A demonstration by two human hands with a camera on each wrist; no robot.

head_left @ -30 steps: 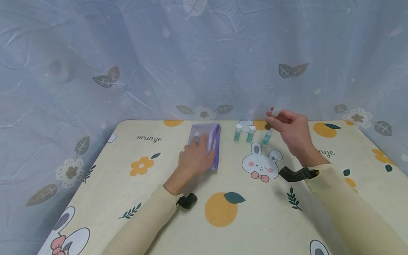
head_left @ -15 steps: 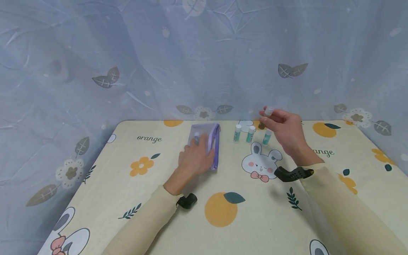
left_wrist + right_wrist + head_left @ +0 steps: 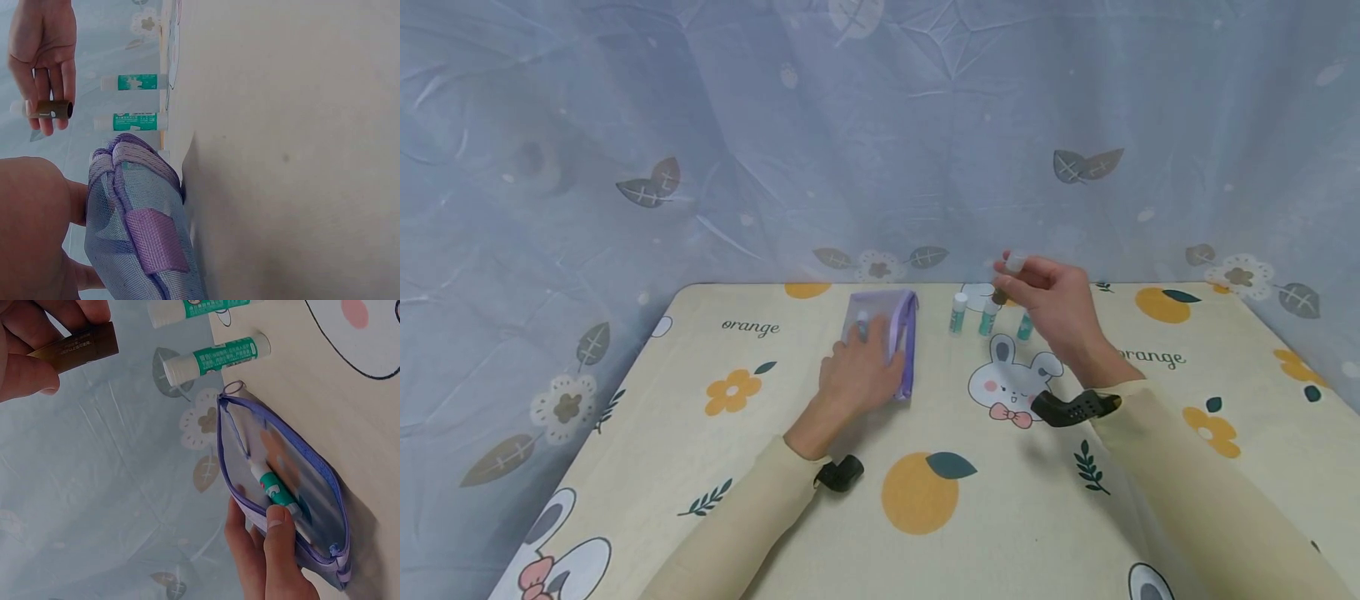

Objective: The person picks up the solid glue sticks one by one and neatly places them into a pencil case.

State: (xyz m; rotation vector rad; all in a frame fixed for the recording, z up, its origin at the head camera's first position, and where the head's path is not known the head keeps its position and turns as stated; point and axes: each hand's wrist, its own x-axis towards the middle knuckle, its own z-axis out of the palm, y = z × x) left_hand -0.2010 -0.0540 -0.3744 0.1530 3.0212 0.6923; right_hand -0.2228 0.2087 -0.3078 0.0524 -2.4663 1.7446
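A purple-trimmed mesh zip pouch (image 3: pixel 907 367) lies on the table under my left hand (image 3: pixel 861 367). In the right wrist view its zip mouth gapes, and a green-labelled glue stick (image 3: pixel 275 490) lies inside. My left thumb (image 3: pixel 279 534) is at the mouth's edge with fingers outside, pinching the pouch wall. My right hand (image 3: pixel 1063 312) holds a brown glue stick (image 3: pixel 51 109) with a white end, up in the air behind the upright glue sticks. Green-and-white glue sticks stand in a row: one left (image 3: pixel 957 315), one middle (image 3: pixel 988 319), one right (image 3: pixel 1025 327), partly behind my right hand.
A cream tablecloth (image 3: pixel 805 517) with printed oranges, flowers and rabbits covers the table. Behind its far edge hangs a pale blue patterned curtain (image 3: pixel 880 150). Both wrists carry a black camera band, such as the right one (image 3: pixel 1075 408).
My right hand has moved left with the brown glue stick, toward the pouch, and now partly covers the right-hand upright glue stick. My left hand and the pouch have stayed in place.
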